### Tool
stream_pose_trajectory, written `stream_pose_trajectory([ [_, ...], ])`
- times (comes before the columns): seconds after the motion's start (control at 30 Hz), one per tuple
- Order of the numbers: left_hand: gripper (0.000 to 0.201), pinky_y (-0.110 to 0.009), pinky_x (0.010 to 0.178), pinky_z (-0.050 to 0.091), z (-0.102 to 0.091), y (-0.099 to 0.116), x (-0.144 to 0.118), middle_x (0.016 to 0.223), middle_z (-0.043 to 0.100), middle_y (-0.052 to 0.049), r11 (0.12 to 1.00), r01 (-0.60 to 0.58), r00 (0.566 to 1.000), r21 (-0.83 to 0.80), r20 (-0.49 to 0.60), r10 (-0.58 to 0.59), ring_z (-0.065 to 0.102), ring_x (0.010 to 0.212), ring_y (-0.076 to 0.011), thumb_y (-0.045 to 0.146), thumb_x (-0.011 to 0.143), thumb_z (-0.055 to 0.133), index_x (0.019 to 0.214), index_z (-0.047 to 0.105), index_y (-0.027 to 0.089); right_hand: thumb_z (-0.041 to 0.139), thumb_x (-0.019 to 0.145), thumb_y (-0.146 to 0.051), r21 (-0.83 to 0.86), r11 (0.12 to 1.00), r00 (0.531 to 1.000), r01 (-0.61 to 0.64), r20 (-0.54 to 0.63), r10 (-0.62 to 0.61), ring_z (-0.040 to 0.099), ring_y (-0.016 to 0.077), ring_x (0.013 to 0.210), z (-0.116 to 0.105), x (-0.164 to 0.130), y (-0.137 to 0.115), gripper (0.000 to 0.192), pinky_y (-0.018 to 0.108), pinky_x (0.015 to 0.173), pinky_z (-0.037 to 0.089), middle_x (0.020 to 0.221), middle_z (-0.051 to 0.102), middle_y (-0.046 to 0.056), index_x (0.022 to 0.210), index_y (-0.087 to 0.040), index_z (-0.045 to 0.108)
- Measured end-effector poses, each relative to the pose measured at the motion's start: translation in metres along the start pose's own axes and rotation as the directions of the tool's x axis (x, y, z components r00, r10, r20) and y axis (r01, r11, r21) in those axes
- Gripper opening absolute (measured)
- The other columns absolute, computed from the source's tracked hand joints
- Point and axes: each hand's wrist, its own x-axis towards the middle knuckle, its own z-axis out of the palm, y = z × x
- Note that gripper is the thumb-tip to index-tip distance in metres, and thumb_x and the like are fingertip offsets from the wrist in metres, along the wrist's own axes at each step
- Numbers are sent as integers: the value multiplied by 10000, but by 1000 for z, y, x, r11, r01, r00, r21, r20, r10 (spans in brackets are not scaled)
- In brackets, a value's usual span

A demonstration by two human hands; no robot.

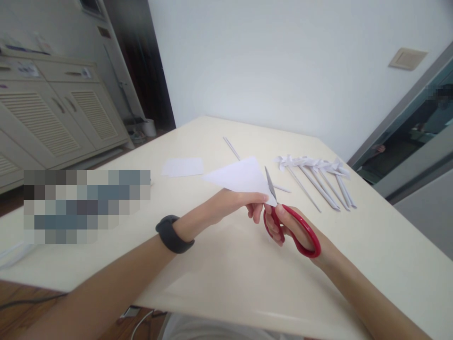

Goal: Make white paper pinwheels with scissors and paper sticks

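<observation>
White paper [235, 175]: held above table [219, 269], lower corner at red-handled scissors [271, 184]
Left hand [233, 202]: pinching paper near that corner
Right hand [292, 224]: gripping scissors by handles
Cutting tip: probably keep paper taut, left fingertips off blade line
Beyond: paper-topped sticks [320, 184] in a row

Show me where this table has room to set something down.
The table is crowded midway, where the left hand holds paper and the right hand scissors, and around the white sticks. Free: the near stretch between hands and front edge; the far strip between sticks and wall; the stretch right of them. Pixelated left: cannot tell.
</observation>
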Motion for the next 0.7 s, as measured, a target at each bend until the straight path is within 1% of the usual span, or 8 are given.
stream_pose_trajectory([
  [0.2,439,-276,728,435,0,-1,0,551,585,-18,1000,0,1000,-21,-1,0,564,700,-151,364,850,494,472,584,160,361,919,-490,-31,999,1000,19,-11,-20,410,94,458,1,-1,3,446,249,487,325,528,398,-36,589,-190,386],
  [0.37,436,-281,740,435,0,0,-1,555,583,-17,1000,-7,1000,-5,5,7,565,689,-150,357,852,485,475,577,159,341,925,-482,-64,998,999,-17,-39,15,414,96,422,0,-1,13,465,247,474,333,470,440,-31,573,-188,418],
  [0.47,438,-285,740,437,0,-2,-1,557,585,-16,1000,-6,1000,5,7,6,561,681,-150,370,849,492,475,578,159,342,919,-492,-57,998,998,-41,-57,37,414,95,397,2,0,14,476,243,457,333,441,437,-31,559,-189,410],
  [0.53,441,-290,749,440,1,-4,0,559,586,-19,1000,1,1000,4,19,-1,572,713,-161,386,847,496,478,580,160,343,915,-501,-38,998,996,-55,-78,52,402,92,376,3,-1,13,479,242,442,327,433,429,-34,557,-190,409],
  [0.6,438,-297,770,445,1,-6,1,556,586,-25,1000,-19,999,-8,26,19,594,774,-181,387,848,498,483,584,161,341,913,-506,-18,999,992,-49,-115,46,403,94,385,1,-1,10,477,242,440,325,441,431,-32,562,-191,412],
  [0.7,412,-304,795,453,0,-6,2,548,590,-32,996,-82,996,-21,36,82,622,834,-200,340,851,499,496,597,157,358,911,-480,-28,999,987,-32,-158,27,438,106,458,-12,1,8,428,246,482,350,505,464,-21,609,-190,443],
])
